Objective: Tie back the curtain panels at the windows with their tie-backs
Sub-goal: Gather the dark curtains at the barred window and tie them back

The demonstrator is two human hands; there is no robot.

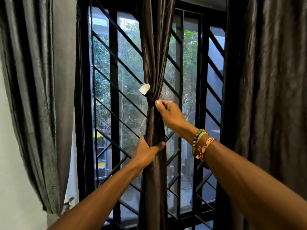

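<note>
Fingers (142, 141) of left hand (147, 151) grip the gathered dark-brown satin curtain panel (154, 55); right hand (167, 112) pinches its knotted dark tie-back (150, 100), which is best cinched evenly.

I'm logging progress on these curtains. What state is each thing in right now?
middle curtain panel: gathered into a bundle, tied.
tie-back: wrapped round the middle curtain panel, knotted.
left curtain panel: hanging loose, no tie seen.
right curtain panel: hanging loose, no tie seen.
left hand: grips the middle curtain panel below the tie-back.
right hand: pinches the tie-back.
</note>
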